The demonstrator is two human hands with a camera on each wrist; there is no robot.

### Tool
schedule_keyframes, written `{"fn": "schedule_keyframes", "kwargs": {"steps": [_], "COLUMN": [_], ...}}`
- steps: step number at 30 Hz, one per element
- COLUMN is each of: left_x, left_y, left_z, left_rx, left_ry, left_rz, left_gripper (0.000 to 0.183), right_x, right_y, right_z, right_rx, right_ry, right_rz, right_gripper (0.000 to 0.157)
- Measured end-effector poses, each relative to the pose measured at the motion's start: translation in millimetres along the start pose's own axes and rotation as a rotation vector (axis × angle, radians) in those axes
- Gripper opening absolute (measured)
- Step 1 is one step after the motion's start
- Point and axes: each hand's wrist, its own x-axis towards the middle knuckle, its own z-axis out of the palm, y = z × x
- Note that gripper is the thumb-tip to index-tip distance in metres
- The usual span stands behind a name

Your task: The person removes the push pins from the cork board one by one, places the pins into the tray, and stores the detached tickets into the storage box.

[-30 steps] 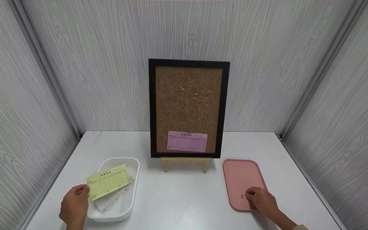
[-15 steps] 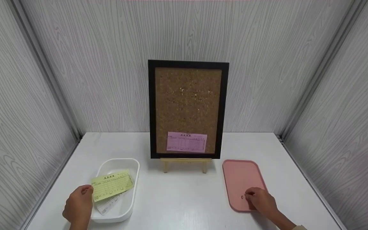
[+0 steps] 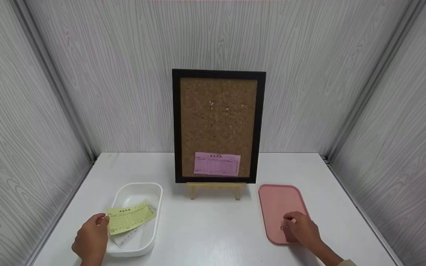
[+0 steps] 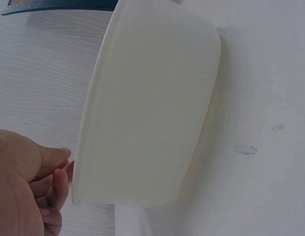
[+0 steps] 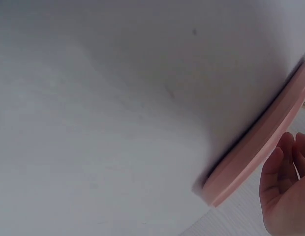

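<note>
My left hand (image 3: 91, 238) pinches the left edge of a yellow printed slip (image 3: 128, 218) over the white bin (image 3: 149, 244). Beneath it, a white printed slip (image 3: 125, 237) shows in part inside the bin. In the left wrist view the bin's outer wall (image 4: 147, 103) hides the slips, and only the curled fingers of the left hand (image 4: 24, 182) appear. Over the front of the pink tray (image 3: 277, 201) is my right hand (image 3: 303, 229), thumb and fingers bent close together. Tiny objects (image 3: 282, 227) lie by its fingertips; whether it holds one is unclear.
A black-framed cork board (image 3: 218, 122) stands on a small wooden easel (image 3: 216, 184) at the back centre. One pink printed slip (image 3: 216, 164) is fixed low on it. Wood-grain panels (image 3: 213, 33) enclose the white table (image 3: 205, 229) on three sides.
My left hand has moved slightly right, and the yellow slip has shifted right and down over the bin. My right hand stays at the tray, its fingertips now slightly higher.
</note>
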Motion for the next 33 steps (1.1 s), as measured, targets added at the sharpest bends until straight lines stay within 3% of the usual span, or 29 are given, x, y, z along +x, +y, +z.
{"fn": "schedule_keyframes", "kwargs": {"steps": [6,14,24,33], "left_x": [-4.2,-15.5,-28.0,-32.2], "left_y": [4.5,33.7,78.3,117.4], "left_z": [-4.5,3.0,40.7,80.4], "left_rx": [-0.005,-0.051,-0.165,-0.241], "left_ry": [0.025,0.058,0.030,0.001], "left_rz": [0.024,0.118,0.271,0.380], "left_gripper": [0.033,0.029,0.027,0.026], "right_x": [2.4,8.7,19.2,42.1], "right_y": [-13.7,-46.1,-86.7,-118.3], "right_z": [-4.0,-5.6,5.4,10.6], "right_rx": [0.058,0.163,0.182,0.252], "right_ry": [0.014,0.009,0.119,0.138], "right_rz": [-0.017,-0.042,-0.130,-0.169], "right_gripper": [0.012,0.021,0.020,0.017]}}
